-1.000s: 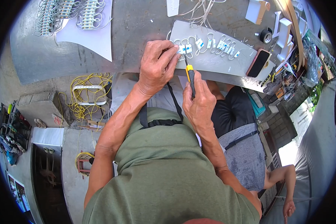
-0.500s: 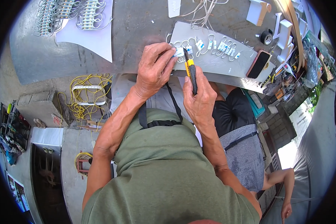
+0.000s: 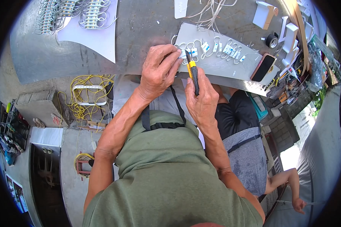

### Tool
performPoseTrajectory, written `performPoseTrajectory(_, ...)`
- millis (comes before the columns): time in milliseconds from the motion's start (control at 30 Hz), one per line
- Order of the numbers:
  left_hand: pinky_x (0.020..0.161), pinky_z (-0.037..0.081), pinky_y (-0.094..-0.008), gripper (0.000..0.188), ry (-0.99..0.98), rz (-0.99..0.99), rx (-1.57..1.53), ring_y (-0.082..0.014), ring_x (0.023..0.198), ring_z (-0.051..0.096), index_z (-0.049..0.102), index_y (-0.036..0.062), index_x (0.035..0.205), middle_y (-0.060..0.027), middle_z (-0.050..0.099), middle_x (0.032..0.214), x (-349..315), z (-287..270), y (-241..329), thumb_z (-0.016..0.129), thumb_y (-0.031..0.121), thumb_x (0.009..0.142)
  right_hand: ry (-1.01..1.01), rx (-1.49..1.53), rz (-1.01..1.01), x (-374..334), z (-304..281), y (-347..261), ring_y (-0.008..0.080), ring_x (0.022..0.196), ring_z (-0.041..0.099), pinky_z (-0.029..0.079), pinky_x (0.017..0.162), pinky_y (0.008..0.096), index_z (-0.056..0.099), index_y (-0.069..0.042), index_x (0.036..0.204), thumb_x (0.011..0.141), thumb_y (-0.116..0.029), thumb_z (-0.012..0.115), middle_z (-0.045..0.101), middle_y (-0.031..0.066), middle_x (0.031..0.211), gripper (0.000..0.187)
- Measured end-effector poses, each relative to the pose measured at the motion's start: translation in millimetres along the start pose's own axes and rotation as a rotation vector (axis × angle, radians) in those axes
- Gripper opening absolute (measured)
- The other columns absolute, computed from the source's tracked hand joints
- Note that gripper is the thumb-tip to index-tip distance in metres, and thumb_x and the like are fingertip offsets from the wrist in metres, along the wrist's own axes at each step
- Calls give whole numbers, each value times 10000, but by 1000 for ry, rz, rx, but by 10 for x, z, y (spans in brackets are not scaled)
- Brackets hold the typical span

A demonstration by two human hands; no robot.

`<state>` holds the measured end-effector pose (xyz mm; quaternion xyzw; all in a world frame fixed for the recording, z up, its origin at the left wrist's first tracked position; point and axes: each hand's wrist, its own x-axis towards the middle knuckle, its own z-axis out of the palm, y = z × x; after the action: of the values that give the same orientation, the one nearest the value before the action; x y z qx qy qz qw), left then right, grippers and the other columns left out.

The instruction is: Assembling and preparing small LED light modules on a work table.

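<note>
Module strip (image 3: 205, 47) being pinched beside a knife (image 3: 193, 72)

The strip, a row of small white-and-blue pieces joined by looped wires, is being supported mostly by a grey panel (image 3: 223, 69), which is lying on the bench (image 3: 140, 26) in front of the person. Its left end is being pinched between the thumb and fingertips of the left hand (image 3: 161, 68), in a narrow grip. The yellow-and-black knife is being held by its handle in the closed grip of the right hand (image 3: 202, 94), and its blade is being pointed at the pieces next to the left fingertips. Whether the blade is touching them cannot be told.

Near the strip's right end, a phone (image 3: 263, 67) is being carried by the panel. A roll of black tape (image 3: 271, 41) is resting beyond the panel, near white shaped pieces (image 3: 290, 38). Pale wires (image 3: 212, 15) are lying behind it. At the far left, more wired modules (image 3: 91, 17) are being laid out in rows, partly on a white sheet (image 3: 100, 43).
</note>
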<state>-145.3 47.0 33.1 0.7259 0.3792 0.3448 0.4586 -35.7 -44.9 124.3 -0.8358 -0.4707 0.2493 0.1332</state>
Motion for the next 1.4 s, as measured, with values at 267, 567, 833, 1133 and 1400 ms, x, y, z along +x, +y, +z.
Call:
performPoseTrajectory(267,792,512,-375,303,4,7,0,-278,936,611,700,-28,1005,-102,620,1040,6,18,-8,792,-58,718,-11,-75,22,0,38,-35,302,566,632,486,501,398,549,29,1304,890,-46,683,619,142,802,442)
performPoseTrajectory(567,795,512,-381,304,17,29,11,-282,939,615,694,-34,998,-106,622,1045,-1,26,-14,790,-64,712,-61,-153,35,-108,12,-42,303,546,621,475,481,399,550,31,1310,887,-50,678,610,139,803,449)
performPoseTrajectory(833,786,515,-353,358,14,19,13,-255,940,630,722,-4,1035,-96,648,1039,0,15,-22,833,-48,698,-39,-70,47,-186,-81,-49,304,553,619,481,491,395,546,38,1318,881,-15,666,611,143,802,456)
performPoseTrajectory(1133,816,526,-352,370,12,17,32,-259,979,627,721,-3,1057,-100,644,1067,-51,-19,-33,828,-50,706,-6,-11,-8,-28,-36,-34,301,606,635,497,529,391,540,39,1308,882,-17,675,625,151,834,450)
performPoseTrajectory(1400,818,520,-356,355,24,-4,32,-255,970,631,727,2,1044,-91,649,1061,-48,0,-16,815,-68,708,-26,-34,-12,-20,0,10,325,616,647,506,534,407,540,32,1298,886,-35,675,642,166,858,438)
